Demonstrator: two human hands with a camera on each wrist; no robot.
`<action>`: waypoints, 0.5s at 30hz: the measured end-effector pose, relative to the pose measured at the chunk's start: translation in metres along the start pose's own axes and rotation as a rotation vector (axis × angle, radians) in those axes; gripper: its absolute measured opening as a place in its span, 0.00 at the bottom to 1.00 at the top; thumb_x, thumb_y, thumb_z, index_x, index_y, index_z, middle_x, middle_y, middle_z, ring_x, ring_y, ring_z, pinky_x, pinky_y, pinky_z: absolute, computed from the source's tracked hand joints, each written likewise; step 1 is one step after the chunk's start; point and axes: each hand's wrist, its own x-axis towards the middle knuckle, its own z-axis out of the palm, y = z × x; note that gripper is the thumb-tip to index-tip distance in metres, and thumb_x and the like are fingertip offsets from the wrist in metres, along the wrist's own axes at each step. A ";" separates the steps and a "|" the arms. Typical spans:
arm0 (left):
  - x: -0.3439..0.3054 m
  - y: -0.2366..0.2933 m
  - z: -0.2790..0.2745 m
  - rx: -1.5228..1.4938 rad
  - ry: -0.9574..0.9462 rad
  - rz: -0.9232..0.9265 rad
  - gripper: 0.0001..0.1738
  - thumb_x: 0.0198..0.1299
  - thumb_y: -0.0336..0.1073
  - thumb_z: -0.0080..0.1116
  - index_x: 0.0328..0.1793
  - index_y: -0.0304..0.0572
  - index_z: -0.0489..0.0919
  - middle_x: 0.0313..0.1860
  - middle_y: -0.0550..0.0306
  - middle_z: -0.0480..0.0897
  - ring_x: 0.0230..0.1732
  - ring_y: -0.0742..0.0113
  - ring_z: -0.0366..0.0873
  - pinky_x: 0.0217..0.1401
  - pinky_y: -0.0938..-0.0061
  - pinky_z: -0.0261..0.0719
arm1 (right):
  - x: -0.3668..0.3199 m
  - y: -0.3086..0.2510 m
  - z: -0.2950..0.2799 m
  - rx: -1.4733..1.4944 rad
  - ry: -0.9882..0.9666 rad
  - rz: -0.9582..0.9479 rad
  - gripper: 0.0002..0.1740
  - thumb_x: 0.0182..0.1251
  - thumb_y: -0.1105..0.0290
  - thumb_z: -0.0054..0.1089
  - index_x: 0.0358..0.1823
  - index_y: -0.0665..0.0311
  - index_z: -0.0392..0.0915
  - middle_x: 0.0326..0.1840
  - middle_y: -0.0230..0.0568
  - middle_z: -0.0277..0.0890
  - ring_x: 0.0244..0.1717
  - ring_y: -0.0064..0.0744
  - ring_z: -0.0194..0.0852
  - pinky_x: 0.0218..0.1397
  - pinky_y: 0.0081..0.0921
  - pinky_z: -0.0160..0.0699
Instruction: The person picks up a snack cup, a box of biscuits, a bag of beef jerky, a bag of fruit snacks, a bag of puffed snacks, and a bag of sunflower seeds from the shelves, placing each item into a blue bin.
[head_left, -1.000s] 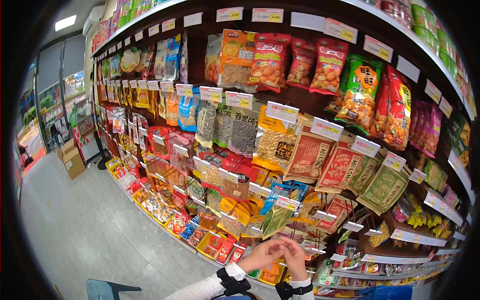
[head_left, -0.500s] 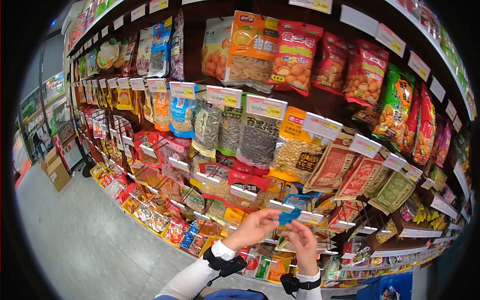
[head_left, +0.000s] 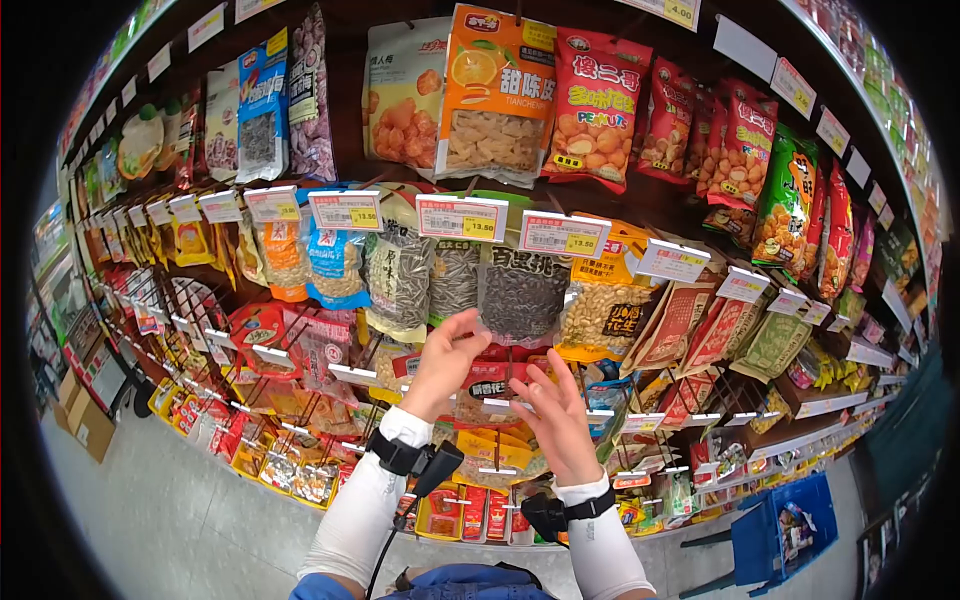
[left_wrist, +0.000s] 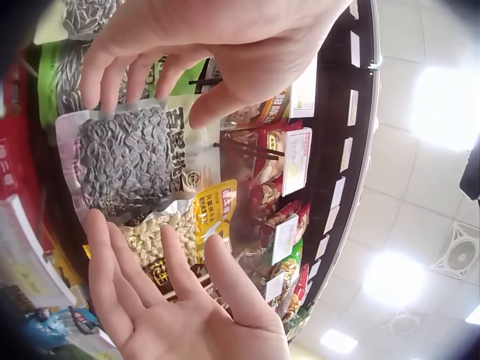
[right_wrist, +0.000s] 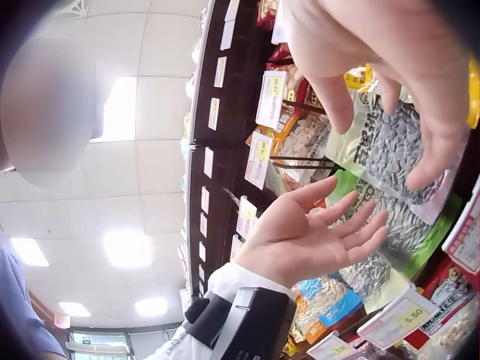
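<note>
A clear bag of dark seeds [head_left: 525,300] hangs on the rack in front of both hands. My left hand [head_left: 450,365] is just below and left of it, fingers loosely bent and holding nothing. To the lower right of the bag my right hand [head_left: 565,425] is raised with its fingers spread, also holding nothing. In the left wrist view the two hands frame the seed bag [left_wrist: 124,157] from opposite sides. A yellow peanut bag [head_left: 605,305] hangs to the right, and a clear bag of striped seeds [head_left: 398,270] to the left.
Price tags [head_left: 462,218] on hook ends jut out over the bags. Red peanut packets [head_left: 595,105] and an orange packet [head_left: 495,95] hang on the row above. Yellow bins [head_left: 440,515] line the bottom. A blue basket [head_left: 750,545] stands on the floor at the right.
Both hands have risen toward the seed bag and moved apart, after their fingertips were together a second ago. The head view has come closer to the shelf, and the blue basket shows more fully.
</note>
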 end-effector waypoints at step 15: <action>0.071 0.010 -0.009 0.186 -0.025 0.041 0.35 0.56 0.39 0.57 0.67 0.33 0.59 0.66 0.45 0.62 0.66 0.57 0.60 0.64 0.67 0.59 | 0.052 0.030 0.002 0.267 0.200 0.002 0.33 0.63 0.75 0.52 0.68 0.58 0.50 0.41 0.35 0.70 0.51 0.41 0.69 0.60 0.40 0.67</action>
